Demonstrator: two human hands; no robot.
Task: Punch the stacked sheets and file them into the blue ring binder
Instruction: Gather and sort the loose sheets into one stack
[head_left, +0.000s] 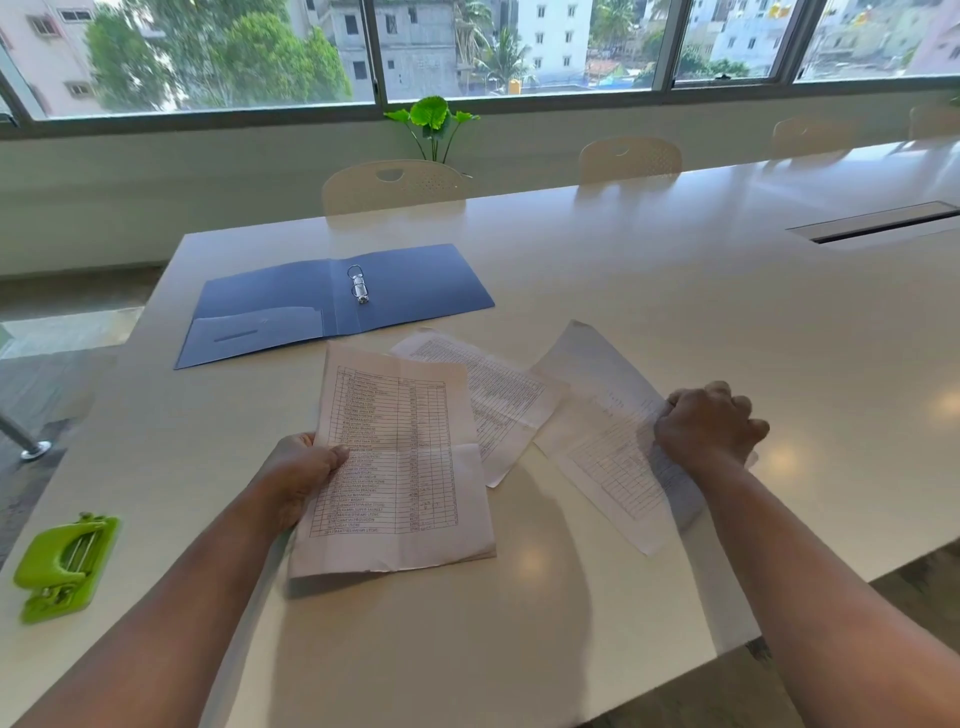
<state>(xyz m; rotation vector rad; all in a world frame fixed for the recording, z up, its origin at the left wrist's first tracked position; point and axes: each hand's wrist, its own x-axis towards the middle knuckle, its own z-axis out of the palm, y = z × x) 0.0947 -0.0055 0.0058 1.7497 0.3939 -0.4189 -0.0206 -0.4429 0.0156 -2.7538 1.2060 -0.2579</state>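
The sheets are not yet stacked or punched. The left hand (301, 475) grips one sheet (397, 462); the right hand (709, 426), fingers curled, clutches another (608, 431). A third (498, 395) lies between. The binder (332, 301) lies open beyond; the punch (65, 566) waits near left.

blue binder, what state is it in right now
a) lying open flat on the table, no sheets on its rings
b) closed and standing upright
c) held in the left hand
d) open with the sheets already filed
a: the blue binder lies open flat on the table with its metal rings bare, while the printed sheets are still loose in front of it.
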